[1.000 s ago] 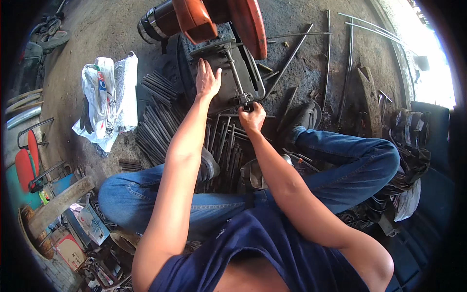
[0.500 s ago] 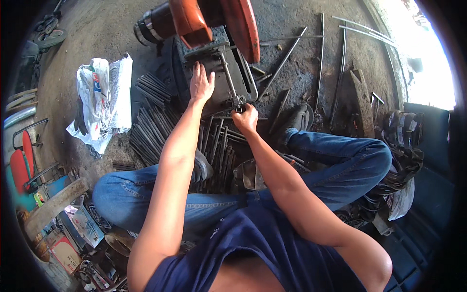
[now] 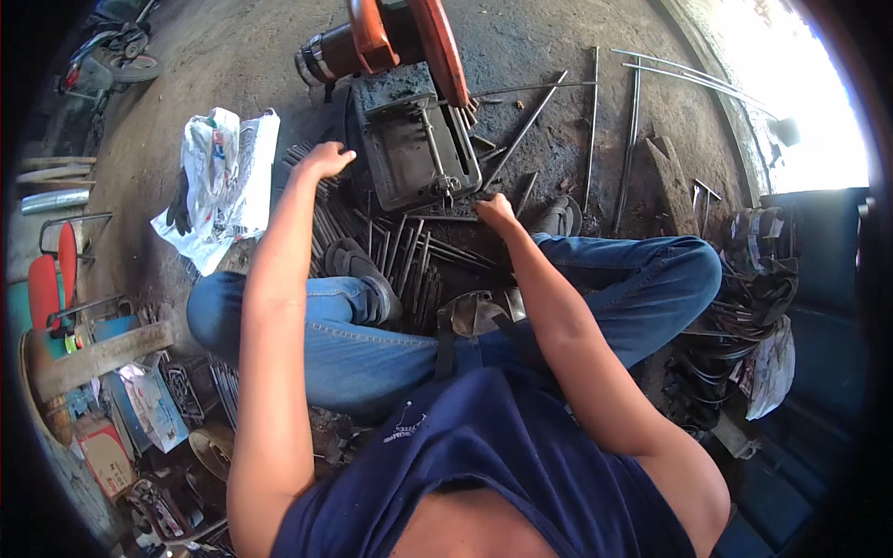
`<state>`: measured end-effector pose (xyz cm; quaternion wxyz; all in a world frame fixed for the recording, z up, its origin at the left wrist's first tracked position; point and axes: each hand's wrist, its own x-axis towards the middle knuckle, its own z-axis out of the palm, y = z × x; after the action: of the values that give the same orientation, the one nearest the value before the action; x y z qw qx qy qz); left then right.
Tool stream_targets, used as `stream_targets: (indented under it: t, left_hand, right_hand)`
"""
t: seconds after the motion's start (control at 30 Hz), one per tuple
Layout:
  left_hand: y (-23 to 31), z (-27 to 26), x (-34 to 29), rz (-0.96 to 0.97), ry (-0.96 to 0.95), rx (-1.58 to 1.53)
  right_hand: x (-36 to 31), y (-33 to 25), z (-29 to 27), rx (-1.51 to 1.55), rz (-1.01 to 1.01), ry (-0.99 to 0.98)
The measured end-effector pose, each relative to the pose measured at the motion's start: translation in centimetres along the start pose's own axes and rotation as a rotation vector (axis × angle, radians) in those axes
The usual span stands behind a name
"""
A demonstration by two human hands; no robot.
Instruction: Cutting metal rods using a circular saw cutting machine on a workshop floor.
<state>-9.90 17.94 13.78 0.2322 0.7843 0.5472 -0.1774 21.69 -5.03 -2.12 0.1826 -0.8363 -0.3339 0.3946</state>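
An orange chop saw (image 3: 372, 42) stands in front of me, with its motor and blade guard raised over a grey metal base (image 3: 409, 167). A screw clamp (image 3: 433, 153) runs along the base toward me. To the left of the base, my left hand (image 3: 321, 160) hovers over or touches a pile of dark metal rods (image 3: 327, 219), thumb spread from the fingers; some of its fingers are hard to make out. My right hand (image 3: 498, 212) is closed, to the right of the clamp's near end and apart from it. No object shows in it.
White plastic sacks (image 3: 223, 177) lie at the left. Long metal bars (image 3: 593, 130) and a wooden block (image 3: 672, 186) are on the floor at the right. More short rods (image 3: 409, 256) lie between my legs. Boxes (image 3: 104, 456) and clutter fill the lower left.
My left hand has left the saw's base and moved left to the rod pile. My right hand has let go of the clamp's end and moved right. The view has shifted slightly.
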Motion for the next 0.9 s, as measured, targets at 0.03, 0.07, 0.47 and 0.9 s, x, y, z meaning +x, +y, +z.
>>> stream_targets:
  t: [0.03,0.07,0.47,0.9]
  left_hand:
    - [-0.4,-1.3,-0.7,-0.004,0.004,0.033]
    - [-0.7,-2.6,-1.4,0.012,0.043,0.085]
    - [-2.5,-13.4,-11.2,0.031,0.216,0.096]
    - [0.3,-14.0,-15.9,0.163,0.344,-0.111]
  right_hand:
    - [0.5,-0.2,-0.2,0.041,-0.009,0.019]
    - [0.9,-0.6,-0.5,0.069,-0.014,0.037]
    - [-0.2,-5.2,-8.5,0.449,-0.125,-0.110]
    - [-5.8,-13.7,-18.0,0.633,-0.287,-0.056]
